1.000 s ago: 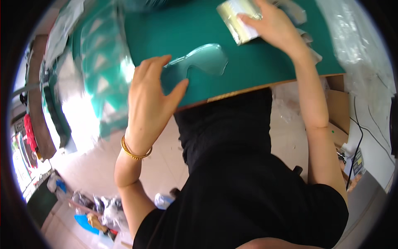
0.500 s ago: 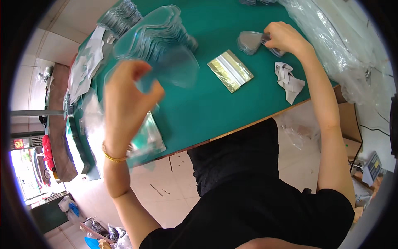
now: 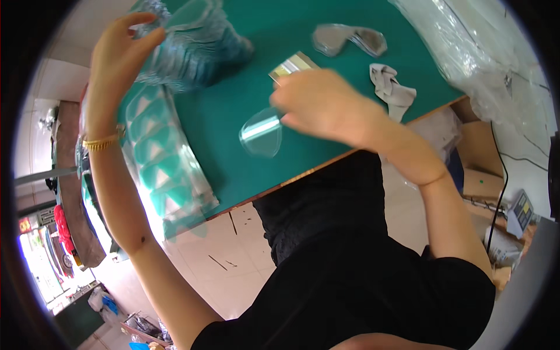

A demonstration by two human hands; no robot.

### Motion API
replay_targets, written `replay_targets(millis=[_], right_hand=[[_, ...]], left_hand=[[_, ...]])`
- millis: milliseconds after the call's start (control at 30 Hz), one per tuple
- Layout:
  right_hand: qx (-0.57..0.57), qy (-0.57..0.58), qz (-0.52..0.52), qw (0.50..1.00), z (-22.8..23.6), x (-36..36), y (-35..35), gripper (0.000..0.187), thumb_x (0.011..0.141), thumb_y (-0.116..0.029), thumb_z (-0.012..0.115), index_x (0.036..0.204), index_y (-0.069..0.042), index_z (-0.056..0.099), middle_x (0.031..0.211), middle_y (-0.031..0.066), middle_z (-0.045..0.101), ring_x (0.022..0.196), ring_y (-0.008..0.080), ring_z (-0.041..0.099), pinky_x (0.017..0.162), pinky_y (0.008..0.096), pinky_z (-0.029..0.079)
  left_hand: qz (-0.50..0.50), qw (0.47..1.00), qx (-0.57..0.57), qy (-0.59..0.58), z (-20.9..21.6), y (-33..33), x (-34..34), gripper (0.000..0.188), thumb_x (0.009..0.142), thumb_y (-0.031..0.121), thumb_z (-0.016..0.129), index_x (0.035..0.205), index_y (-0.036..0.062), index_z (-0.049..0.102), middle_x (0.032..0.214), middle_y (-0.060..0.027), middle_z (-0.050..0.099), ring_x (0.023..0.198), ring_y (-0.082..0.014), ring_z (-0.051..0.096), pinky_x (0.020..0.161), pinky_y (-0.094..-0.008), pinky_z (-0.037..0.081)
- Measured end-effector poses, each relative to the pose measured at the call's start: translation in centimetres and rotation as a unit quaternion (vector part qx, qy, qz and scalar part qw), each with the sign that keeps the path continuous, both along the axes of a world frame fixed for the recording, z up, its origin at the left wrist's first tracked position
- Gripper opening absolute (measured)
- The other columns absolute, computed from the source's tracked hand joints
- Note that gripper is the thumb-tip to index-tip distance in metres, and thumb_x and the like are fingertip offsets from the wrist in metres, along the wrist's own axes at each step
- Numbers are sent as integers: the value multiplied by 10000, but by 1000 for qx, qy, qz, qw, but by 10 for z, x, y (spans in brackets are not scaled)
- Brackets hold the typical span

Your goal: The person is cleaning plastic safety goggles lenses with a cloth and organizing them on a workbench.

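Note:
My left hand (image 3: 119, 64), with a yellow bracelet at the wrist, reaches to the tall stack of clear curved plastic lenses (image 3: 195, 49) at the far left. Its thumb and forefinger are apart beside the stack, with nothing visible between them. Blurred by motion, my right hand (image 3: 326, 105) is over the middle of the table with its fingers closed at the edge of one clear plastic lens (image 3: 261, 135), which catches a white glare. Partly behind this hand is a small gold-and-silver packet (image 3: 291, 63). A goggle-shaped pile of greyish clear lenses (image 3: 350, 39) lies farther off.
A crumpled grey cloth (image 3: 392, 87) lies on the green table (image 3: 224, 157) at right. Clear sleeves with lens-shaped pieces (image 3: 160, 151) cover its left side. Bulky clear plastic sheeting (image 3: 449, 46) runs along the right. The wooden table edge (image 3: 303, 175) is close to my body.
My right hand has left the greyish lens pile and come to the middle, now on a clear lens. My left hand has moved away to the far left stack. The view has shifted slightly.

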State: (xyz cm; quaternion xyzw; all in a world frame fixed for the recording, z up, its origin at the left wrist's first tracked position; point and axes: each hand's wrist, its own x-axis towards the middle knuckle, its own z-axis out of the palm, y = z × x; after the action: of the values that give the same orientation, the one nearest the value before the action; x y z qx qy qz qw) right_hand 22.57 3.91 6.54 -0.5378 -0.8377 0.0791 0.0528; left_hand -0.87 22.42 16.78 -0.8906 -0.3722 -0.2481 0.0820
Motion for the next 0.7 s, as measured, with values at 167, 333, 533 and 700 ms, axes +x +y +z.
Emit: replay_targets(millis=[167,333,533,700], right_hand=[[66,144,-36,987,-46,-9,-13,151,796,-172,735,833,-43,666,858,89,627,862,287,648,763,389,533],[295,74,-241,922,-33,71,-36,261,860,-244,735,1084,-115,700,1056,101,652,958,295,634,840,368,501],[132,2,-377,917,-57,116,-63,279,939,-228,669,1202,-135,674,1154,88,619,929,246,652,817,326,518],[81,265,-280,919,-37,28,-48,285,899,-58,693,1182,-79,664,1047,34,672,892,108,637,755,235,506]], left_hand=[[-62,988,-23,-140,-43,-79,29,239,856,138,708,1085,73,730,1042,-45,696,913,-147,611,761,-270,470],[46,953,-259,-150,-103,-166,-24,284,793,55,753,1073,36,705,1018,-61,680,874,-164,607,718,-270,462],[88,939,-321,-84,-146,-201,-30,672,681,205,868,1279,46,607,1177,-99,578,1027,-243,575,847,-347,480],[53,960,-262,-80,-161,-202,-27,684,638,234,889,1221,6,616,1141,-122,534,1004,-315,513,874,-400,478]])
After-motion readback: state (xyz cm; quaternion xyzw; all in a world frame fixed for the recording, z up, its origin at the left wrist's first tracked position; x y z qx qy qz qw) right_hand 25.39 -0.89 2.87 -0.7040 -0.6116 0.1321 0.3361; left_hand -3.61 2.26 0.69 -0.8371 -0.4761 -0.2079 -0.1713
